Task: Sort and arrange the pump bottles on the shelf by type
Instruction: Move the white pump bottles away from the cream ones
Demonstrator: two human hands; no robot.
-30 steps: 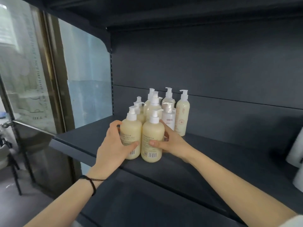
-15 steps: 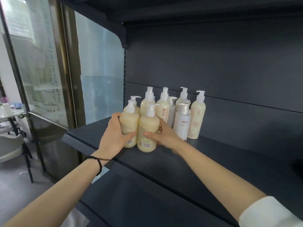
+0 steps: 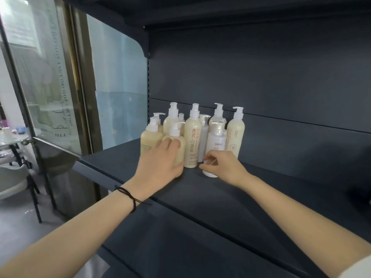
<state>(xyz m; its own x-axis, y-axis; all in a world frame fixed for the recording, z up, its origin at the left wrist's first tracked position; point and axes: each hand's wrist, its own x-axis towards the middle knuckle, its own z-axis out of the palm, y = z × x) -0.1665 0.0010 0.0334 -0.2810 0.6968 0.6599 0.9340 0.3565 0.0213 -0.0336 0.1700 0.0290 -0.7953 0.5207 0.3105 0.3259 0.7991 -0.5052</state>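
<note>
White bottle stands upright on the shelf, front right of the cluster. Right hand, the nearer, pinches its base from the front; left hand rests straight fingers on a cream bottle alongside.

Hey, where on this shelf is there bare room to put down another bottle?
Widest bare stretch: the shelf right of the rightmost tall cream bottle. A narrower patch lies left of the squat cream bottles. Among the bottles it is crowded.
</note>
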